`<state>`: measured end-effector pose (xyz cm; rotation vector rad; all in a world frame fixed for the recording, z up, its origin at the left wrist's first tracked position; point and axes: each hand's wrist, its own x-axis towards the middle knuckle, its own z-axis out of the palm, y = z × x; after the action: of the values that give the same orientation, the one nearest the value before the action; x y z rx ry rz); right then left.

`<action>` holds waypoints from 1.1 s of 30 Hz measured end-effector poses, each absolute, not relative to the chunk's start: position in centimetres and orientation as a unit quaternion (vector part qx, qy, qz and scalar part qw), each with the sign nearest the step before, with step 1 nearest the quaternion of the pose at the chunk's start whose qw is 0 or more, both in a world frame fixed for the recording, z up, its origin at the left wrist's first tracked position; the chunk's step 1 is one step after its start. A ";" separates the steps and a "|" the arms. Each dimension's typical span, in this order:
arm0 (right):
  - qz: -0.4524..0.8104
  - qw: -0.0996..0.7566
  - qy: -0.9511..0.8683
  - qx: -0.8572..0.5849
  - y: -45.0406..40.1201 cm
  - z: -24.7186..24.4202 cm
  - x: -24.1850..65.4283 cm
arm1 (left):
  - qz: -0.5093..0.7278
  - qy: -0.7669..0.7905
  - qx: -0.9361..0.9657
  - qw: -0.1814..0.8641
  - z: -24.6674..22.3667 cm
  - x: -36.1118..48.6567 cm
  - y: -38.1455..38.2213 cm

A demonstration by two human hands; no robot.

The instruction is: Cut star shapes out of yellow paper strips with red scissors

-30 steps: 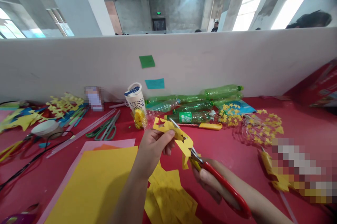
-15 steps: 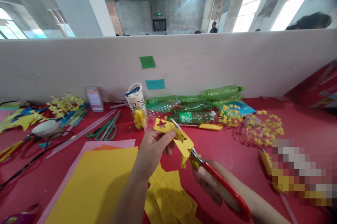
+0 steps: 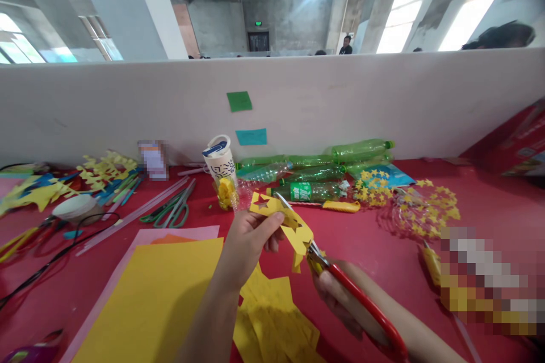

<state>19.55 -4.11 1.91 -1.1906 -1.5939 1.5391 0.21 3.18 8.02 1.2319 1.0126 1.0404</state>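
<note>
Yellow paper [image 3: 304,233] with star holes is pinched near the centre by the left hand [image 3: 252,233], thumb against fingers. At five o'clock from it, scissors [image 3: 367,298] are grasped by the right hand [image 3: 340,295]. Green bottles [image 3: 317,191] are seen at one o'clock, a sheet [image 3: 157,289] at eight.

One head-worn view — looking forward and down, over a red table [image 3: 383,272] toward a white partition [image 3: 323,96].

1 green note [image 3: 239,101] sits above 1 blue note [image 3: 251,137] on the partition [image 3: 340,101].
</note>
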 end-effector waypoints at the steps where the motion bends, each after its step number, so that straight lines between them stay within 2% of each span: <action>1: 0.584 0.305 -0.603 -0.449 -4.1 2.0 19.5 | 0.445 0.433 0.527 0.580 8.0 0.2 3.2; 9: 0.557 0.307 -0.615 -0.467 -3.8 4.2 18.6 | 0.438 0.429 0.533 0.584 7.6 -0.1 3.3; 18: 0.539 0.263 -0.648 -0.469 -3.4 4.1 19.4 | 0.490 0.413 0.514 0.570 7.8 -1.0 3.7; 23: 0.537 0.267 -0.643 -0.476 -3.5 4.4 19.5 | 0.493 0.411 0.509 0.574 7.8 -1.0 3.7; 29: 0.534 0.241 -0.643 -0.494 -3.6 4.1 19.6 | 0.501 0.413 0.524 0.552 8.1 -1.2 3.8; 33: 0.532 0.272 -0.614 -0.515 -3.5 3.2 19.7 | 0.559 0.437 0.515 0.481 8.8 -1.2 3.4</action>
<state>19.67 -3.46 3.16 -1.3869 -1.6534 1.4327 -1.15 3.41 8.82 1.2556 1.0647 1.3641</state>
